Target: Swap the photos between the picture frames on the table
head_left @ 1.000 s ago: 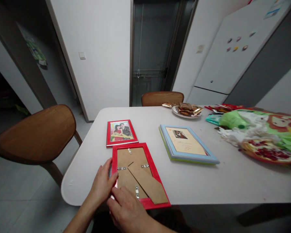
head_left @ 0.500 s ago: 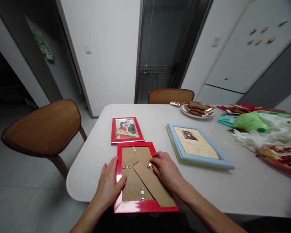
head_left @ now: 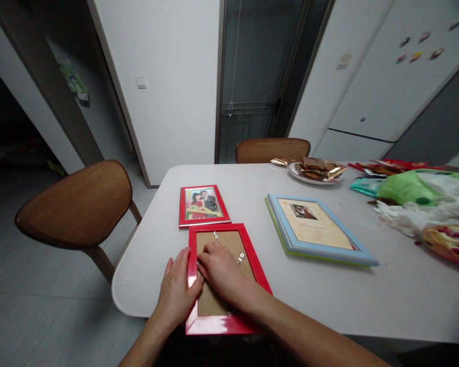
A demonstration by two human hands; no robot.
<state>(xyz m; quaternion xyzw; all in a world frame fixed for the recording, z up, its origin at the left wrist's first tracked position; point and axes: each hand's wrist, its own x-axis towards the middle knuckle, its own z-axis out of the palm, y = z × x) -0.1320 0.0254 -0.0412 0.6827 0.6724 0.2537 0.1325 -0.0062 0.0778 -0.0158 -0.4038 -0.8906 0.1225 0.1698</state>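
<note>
A red picture frame lies face down at the table's near edge, its brown backing board and metal clips showing. My left hand rests against its left side, fingers stretched out along the edge and thumb over the border. Across the board reaches my right hand, its fingertips pinched together at the left clip, which they mostly hide. The right clip stands at a slant. Just beyond lies a smaller red frame with a picture of two people, face up.
On the white table, a blue frame lies on a green one at the right. Behind are a plate of wrapped snacks, a green bag and a dish of food. A wooden chair stands left.
My right hand has moved left across the backing board, from the right clip to the left clip. My left hand stays on the frame's left side. The view has shifted slightly.
</note>
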